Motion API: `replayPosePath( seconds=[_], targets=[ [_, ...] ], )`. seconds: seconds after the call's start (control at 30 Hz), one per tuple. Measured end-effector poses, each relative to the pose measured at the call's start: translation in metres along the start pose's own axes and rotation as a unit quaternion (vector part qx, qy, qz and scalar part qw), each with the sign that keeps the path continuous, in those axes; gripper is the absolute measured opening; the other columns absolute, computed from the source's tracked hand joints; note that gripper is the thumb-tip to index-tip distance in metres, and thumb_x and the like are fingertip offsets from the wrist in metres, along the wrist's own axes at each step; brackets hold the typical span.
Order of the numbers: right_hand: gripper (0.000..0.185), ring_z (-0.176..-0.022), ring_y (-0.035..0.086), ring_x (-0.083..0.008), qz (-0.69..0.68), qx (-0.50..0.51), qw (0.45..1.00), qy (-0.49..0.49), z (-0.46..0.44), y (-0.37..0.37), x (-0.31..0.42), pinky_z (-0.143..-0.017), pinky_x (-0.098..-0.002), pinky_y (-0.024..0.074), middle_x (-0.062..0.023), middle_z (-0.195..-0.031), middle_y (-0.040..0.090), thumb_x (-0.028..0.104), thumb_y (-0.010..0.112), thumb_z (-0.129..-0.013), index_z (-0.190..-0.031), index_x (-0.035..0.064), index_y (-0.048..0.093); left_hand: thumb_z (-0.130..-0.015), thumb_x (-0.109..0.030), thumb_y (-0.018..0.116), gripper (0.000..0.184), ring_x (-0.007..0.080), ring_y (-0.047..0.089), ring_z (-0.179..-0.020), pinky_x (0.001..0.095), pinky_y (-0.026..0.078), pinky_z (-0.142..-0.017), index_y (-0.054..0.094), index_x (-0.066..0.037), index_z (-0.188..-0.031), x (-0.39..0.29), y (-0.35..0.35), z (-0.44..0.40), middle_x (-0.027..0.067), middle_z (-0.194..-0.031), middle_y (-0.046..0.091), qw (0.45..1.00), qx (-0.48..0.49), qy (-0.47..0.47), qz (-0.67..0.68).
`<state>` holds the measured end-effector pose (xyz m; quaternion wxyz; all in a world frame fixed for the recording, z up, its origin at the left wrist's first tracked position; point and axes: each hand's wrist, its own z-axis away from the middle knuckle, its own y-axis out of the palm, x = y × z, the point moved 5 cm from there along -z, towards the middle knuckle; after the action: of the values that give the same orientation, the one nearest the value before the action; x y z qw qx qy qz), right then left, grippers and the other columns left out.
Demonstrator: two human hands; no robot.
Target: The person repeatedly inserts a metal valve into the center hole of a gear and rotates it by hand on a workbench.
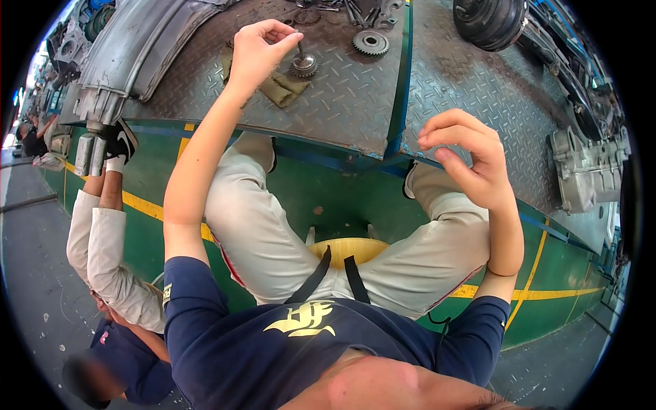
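Note:
Above the metal bench, my left hand [263,51] pinches the top of a thin metal shaft [301,49], which stands upright over a small toothed gear [304,66]. Beside that gear a folded tan cloth [280,90] lies on the bench. A larger flat gear [371,43] rests to the right. My right hand [471,150] is raised near the bench's front edge with curled fingers apart, and nothing shows between them.
The diamond-plate bench [342,109] has a blue-edged seam. Large metal housings stand at left [130,55] and right [588,167]. A black drum part [490,24] is at the top right. Another person [123,348] sits at the lower left.

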<state>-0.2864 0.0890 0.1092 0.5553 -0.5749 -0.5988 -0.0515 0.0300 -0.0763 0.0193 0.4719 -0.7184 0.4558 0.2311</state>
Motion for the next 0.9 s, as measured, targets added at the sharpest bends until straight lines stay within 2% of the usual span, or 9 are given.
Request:
replayPosePath(
  seconds=[0.1, 0.2, 0.3, 0.5, 0.6, 0.8, 0.9],
  targets=[
    [0.022, -0.092, 0.069, -0.0232, -0.003, -0.003, 1.000, 0.001, 0.0010, -0.0010, -0.0014, -0.081, -0.0319, 0.0549, -0.0112, -0.104, 0.068, -0.011, 0.062, -0.083, -0.100, 0.0000, 0.071, -0.084, -0.019, 0.081, 0.019, 0.0064, 0.064, -0.070, 0.0239, 0.053, -0.068, 0.078, -0.002, -0.091, 0.0013, 0.0003, 0.0006, 0.0011, -0.076, 0.072, 1.000, -0.001, -0.007, 0.006],
    [0.021, -0.092, 0.069, -0.0231, -0.004, -0.002, 1.000, 0.003, 0.0010, -0.0010, -0.0014, -0.081, -0.0319, 0.0548, -0.0114, -0.104, 0.069, -0.010, 0.062, -0.083, -0.100, -0.0001, 0.071, -0.088, -0.014, 0.079, 0.014, 0.0028, 0.060, -0.072, 0.0195, 0.049, -0.068, 0.077, -0.001, -0.094, -0.0004, 0.0018, 0.0010, -0.0035, -0.078, 0.069, 1.000, 0.010, 0.007, 0.001],
    [0.020, -0.092, 0.068, -0.0231, -0.003, 0.005, 1.000, 0.002, -0.0001, 0.0004, -0.0004, -0.081, -0.0320, 0.0547, -0.0117, -0.104, 0.069, -0.009, 0.063, -0.084, -0.100, -0.0003, 0.071, -0.085, -0.019, 0.080, 0.020, 0.0070, 0.064, -0.073, 0.0244, 0.053, -0.070, 0.078, -0.002, -0.094, 0.0016, 0.0019, 0.0003, 0.0015, -0.079, 0.073, 1.000, 0.012, -0.001, 0.004],
    [0.019, -0.092, 0.068, -0.0230, -0.011, 0.008, 1.000, 0.005, 0.0011, 0.0023, -0.0016, -0.080, -0.0324, 0.0547, -0.0121, -0.104, 0.069, -0.008, 0.063, -0.084, -0.100, -0.0006, 0.071, -0.085, -0.021, 0.081, 0.023, 0.0071, 0.065, -0.074, 0.0248, 0.054, -0.071, 0.077, -0.001, -0.095, 0.0074, 0.0054, -0.0007, 0.0020, -0.080, 0.073, 0.999, 0.025, 0.011, 0.029],
    [0.019, -0.092, 0.068, -0.0229, -0.008, 0.008, 1.000, 0.005, 0.0011, 0.0011, -0.0008, -0.080, -0.0324, 0.0547, -0.0120, -0.104, 0.069, -0.008, 0.063, -0.084, -0.100, -0.0006, 0.071, -0.088, -0.017, 0.080, 0.017, 0.0036, 0.061, -0.073, 0.0205, 0.049, -0.069, 0.076, -0.001, -0.095, 0.0039, 0.0079, 0.0027, -0.0026, -0.078, 0.069, 1.000, 0.020, 0.002, 0.003],
    [0.020, -0.092, 0.068, -0.0231, -0.012, 0.010, 1.000, 0.007, 0.0007, 0.0023, -0.0015, -0.081, -0.0322, 0.0545, -0.0117, -0.104, 0.069, -0.008, 0.063, -0.084, -0.101, -0.0006, 0.071, -0.088, -0.018, 0.080, 0.019, 0.0030, 0.060, -0.071, 0.0204, 0.048, -0.067, 0.076, 0.000, -0.093, 0.0077, 0.0082, 0.0019, -0.0029, -0.077, 0.069, 0.999, 0.027, -0.016, 0.010],
    [0.020, -0.092, 0.068, -0.0232, -0.013, 0.012, 1.000, 0.012, 0.0006, 0.0032, -0.0016, -0.081, -0.0323, 0.0544, -0.0116, -0.104, 0.069, -0.007, 0.063, -0.084, -0.101, -0.0006, 0.071, -0.089, -0.018, 0.080, 0.019, 0.0025, 0.059, -0.071, 0.0204, 0.048, -0.066, 0.075, 0.000, -0.092, 0.0048, 0.0084, 0.0023, -0.0033, -0.076, 0.068, 1.000, 0.022, 0.004, 0.003]
  ],
)
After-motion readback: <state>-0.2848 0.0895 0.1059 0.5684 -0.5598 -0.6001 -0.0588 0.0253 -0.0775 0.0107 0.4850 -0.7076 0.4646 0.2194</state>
